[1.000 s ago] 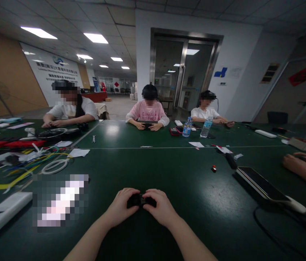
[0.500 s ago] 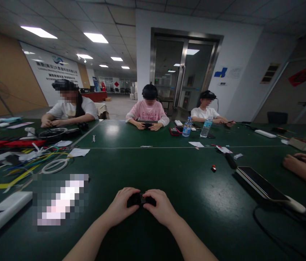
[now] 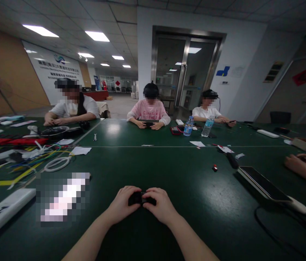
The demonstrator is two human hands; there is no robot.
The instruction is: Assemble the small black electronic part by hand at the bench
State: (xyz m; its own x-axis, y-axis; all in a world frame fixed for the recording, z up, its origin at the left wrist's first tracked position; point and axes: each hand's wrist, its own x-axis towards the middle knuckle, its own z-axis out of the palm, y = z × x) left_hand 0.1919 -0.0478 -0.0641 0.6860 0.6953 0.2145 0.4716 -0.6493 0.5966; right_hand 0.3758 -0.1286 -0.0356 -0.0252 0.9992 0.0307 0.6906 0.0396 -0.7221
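While the left hand (image 3: 122,204) and right hand (image 3: 162,204) both grip a small black object (image 3: 136,198) between thumbs and fingers, over the near part of the dark green table (image 3: 142,166), those fingers hide much of it. To the left lie a blurred-out bright item (image 3: 71,194), a white bar (image 3: 8,212) and a coiled white cable (image 3: 56,170), and to the right a small red object (image 3: 215,168) and a phone (image 3: 264,183). Farther out, two water bottles (image 3: 188,127) stand between a person in pink (image 3: 149,110) and another in white (image 3: 204,112), both seated across the table.
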